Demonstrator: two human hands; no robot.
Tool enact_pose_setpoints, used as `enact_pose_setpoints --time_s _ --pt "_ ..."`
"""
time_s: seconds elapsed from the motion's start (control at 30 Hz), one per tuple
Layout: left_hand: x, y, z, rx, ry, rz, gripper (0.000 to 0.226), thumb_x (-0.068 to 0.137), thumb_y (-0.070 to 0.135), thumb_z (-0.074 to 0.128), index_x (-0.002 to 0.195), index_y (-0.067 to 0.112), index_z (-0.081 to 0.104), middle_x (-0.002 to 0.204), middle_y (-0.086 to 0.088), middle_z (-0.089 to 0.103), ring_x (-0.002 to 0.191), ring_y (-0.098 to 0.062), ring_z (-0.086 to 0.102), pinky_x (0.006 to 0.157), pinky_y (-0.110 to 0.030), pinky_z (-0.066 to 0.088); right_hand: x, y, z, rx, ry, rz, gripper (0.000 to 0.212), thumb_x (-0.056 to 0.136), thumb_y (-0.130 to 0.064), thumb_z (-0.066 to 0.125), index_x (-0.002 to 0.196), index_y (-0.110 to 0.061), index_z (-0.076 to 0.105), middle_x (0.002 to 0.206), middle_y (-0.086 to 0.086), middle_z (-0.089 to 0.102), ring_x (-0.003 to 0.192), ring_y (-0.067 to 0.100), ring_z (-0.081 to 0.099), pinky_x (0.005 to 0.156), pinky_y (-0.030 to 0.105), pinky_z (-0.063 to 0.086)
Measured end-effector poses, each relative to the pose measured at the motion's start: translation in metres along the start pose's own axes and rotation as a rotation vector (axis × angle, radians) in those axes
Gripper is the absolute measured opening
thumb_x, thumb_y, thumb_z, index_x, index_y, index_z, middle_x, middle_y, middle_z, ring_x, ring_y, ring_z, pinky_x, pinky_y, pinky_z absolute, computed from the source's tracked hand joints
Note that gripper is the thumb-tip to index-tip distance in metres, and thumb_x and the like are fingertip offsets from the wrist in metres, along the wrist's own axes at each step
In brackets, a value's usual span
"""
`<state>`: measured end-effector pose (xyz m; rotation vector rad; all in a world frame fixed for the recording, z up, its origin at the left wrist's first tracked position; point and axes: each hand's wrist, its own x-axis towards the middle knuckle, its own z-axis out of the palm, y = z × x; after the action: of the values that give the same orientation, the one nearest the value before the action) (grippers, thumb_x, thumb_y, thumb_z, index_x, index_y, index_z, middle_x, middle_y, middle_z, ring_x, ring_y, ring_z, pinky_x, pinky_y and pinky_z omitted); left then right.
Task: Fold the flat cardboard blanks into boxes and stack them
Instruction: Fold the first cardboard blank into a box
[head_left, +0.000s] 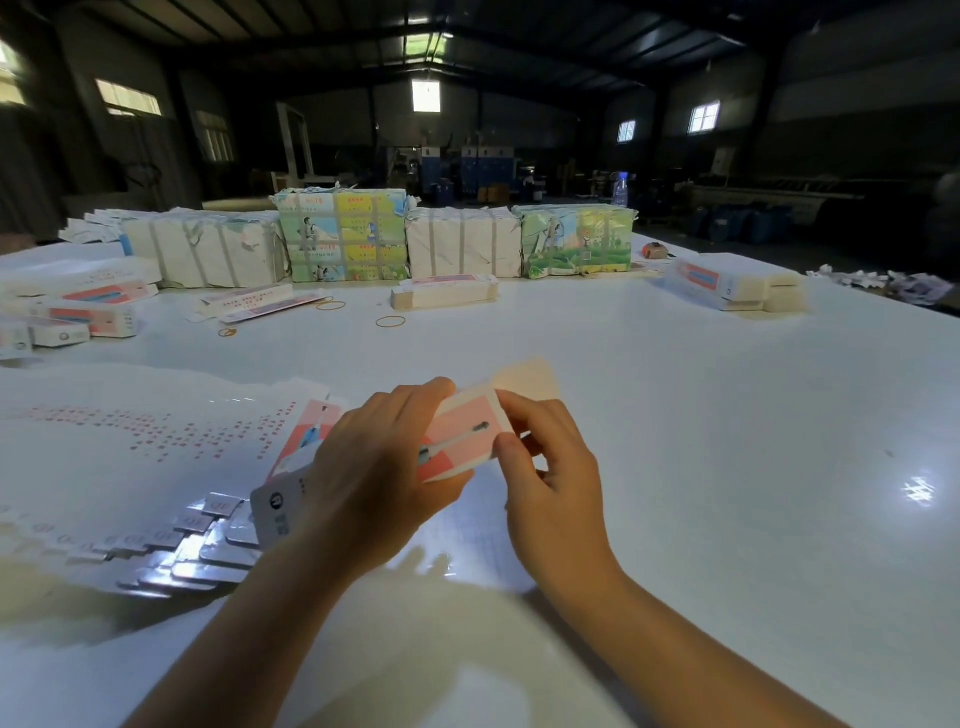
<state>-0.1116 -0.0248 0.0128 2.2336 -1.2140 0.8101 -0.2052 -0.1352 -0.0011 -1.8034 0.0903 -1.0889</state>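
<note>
A pink and white cardboard blank (460, 439) with a printed picture is held above the white table (701, 415), partly folded. My left hand (379, 462) grips its left side, fingers curled over the top edge. My right hand (545, 467) pinches its right edge, where a plain end flap (524, 376) sticks up behind. A spread of flat blanks (156, 467) lies fanned out on the table to the left. Folded boxes (88, 312) are piled at the far left, and more (727, 283) at the far right.
Wrapped bundles (343, 234) stand in a row across the back of the table. A small stack of blanks (444, 293) and loose rubber bands (390, 322) lie in front of them. A water bottle (621, 189) stands behind. Paper scraps (883, 280) lie at the far right edge.
</note>
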Motion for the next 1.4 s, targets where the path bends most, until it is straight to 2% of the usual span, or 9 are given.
enact_pose_setpoints --time_s 0.17,0.23,0.3,0.4,0.5,0.7,0.97,1.2,1.4 --pt "0.0 -0.003 -0.001 -0.019 0.02 -0.012 0.06 0.064 0.04 0.07 0.113 0.008 0.06 0.089 -0.008 0.068 0.066 -0.022 0.063 0.058 -0.025 0.041 0.006 -0.003 -0.007 -0.196 0.02 -0.05 0.031 0.091 -0.021 0.059 0.11 -0.045 0.055 0.111 -0.016 0.046 0.089 -0.002 0.051 0.07 0.011 0.043" --pt "0.0 -0.004 -0.004 -0.051 0.024 -0.021 0.059 0.065 0.04 0.067 0.115 0.008 0.06 0.091 -0.008 0.067 0.068 -0.022 0.062 0.057 -0.026 0.044 0.011 -0.002 -0.013 -0.299 0.123 -0.098 0.058 0.081 -0.032 0.068 0.128 -0.045 0.038 0.122 -0.016 0.032 0.1 0.001 0.046 0.078 0.014 0.043" --pt "0.0 -0.003 -0.005 -0.072 0.025 -0.009 0.06 0.067 0.04 0.066 0.118 0.009 0.058 0.095 -0.007 0.067 0.072 -0.023 0.062 0.057 -0.031 0.05 0.017 0.001 -0.018 -0.123 0.122 0.044 0.08 0.074 -0.03 0.078 0.132 -0.047 0.026 0.13 -0.015 0.033 0.111 0.007 0.046 0.089 0.021 0.045" --pt "-0.001 0.001 -0.005 -0.082 0.006 0.027 0.06 0.068 0.04 0.065 0.118 0.007 0.058 0.097 -0.008 0.066 0.074 -0.027 0.062 0.058 -0.038 0.054 0.024 0.003 -0.018 0.313 -0.064 0.329 0.051 0.076 -0.009 0.075 0.117 -0.029 0.054 0.111 -0.002 0.064 0.103 0.018 0.061 0.09 0.037 0.053" --pt "-0.003 0.003 -0.002 -0.064 0.0 0.042 0.062 0.066 0.041 0.069 0.116 0.006 0.06 0.092 -0.008 0.067 0.068 -0.026 0.063 0.057 -0.03 0.051 0.018 0.005 -0.015 0.082 -0.042 0.202 0.025 0.082 -0.011 0.069 0.101 -0.027 0.063 0.088 -0.01 0.069 0.083 0.007 0.064 0.071 0.017 0.053" --pt "-0.002 0.009 0.005 0.046 0.12 0.053 0.056 0.06 0.042 0.067 0.098 0.0 0.065 0.075 -0.012 0.069 0.051 -0.024 0.064 0.048 -0.03 0.05 -0.001 0.001 0.0 -0.358 -0.131 0.038 0.059 0.089 -0.047 0.03 0.143 -0.024 0.038 0.145 -0.007 0.044 0.129 0.002 0.039 0.103 0.001 0.019" --pt "-0.003 0.003 0.003 0.019 0.043 0.025 0.065 0.059 0.039 0.084 0.111 0.006 0.061 0.087 -0.008 0.067 0.064 -0.025 0.063 0.055 -0.029 0.048 0.014 -0.003 -0.012 0.299 -0.001 0.282 0.024 0.088 -0.014 0.063 0.098 -0.034 0.071 0.101 -0.016 0.072 0.1 0.006 0.067 0.091 0.026 0.053" --pt "0.0 0.006 -0.006 -0.042 0.052 0.06 0.059 0.067 0.043 0.066 0.113 0.007 0.061 0.094 -0.008 0.069 0.071 -0.026 0.064 0.06 -0.033 0.052 0.017 -0.003 -0.015 0.343 0.061 0.174 0.036 0.093 -0.009 0.055 0.087 -0.039 0.073 0.088 -0.007 0.075 0.087 0.014 0.071 0.071 0.019 0.055" --pt "0.0 0.007 -0.008 -0.003 0.061 0.072 0.06 0.066 0.043 0.068 0.112 0.005 0.062 0.093 -0.011 0.069 0.068 -0.028 0.064 0.056 -0.036 0.054 0.011 -0.004 -0.014 0.13 0.045 0.049 0.032 0.093 -0.009 0.056 0.104 -0.038 0.065 0.085 -0.034 0.068 0.085 -0.005 0.066 0.072 0.008 0.049"
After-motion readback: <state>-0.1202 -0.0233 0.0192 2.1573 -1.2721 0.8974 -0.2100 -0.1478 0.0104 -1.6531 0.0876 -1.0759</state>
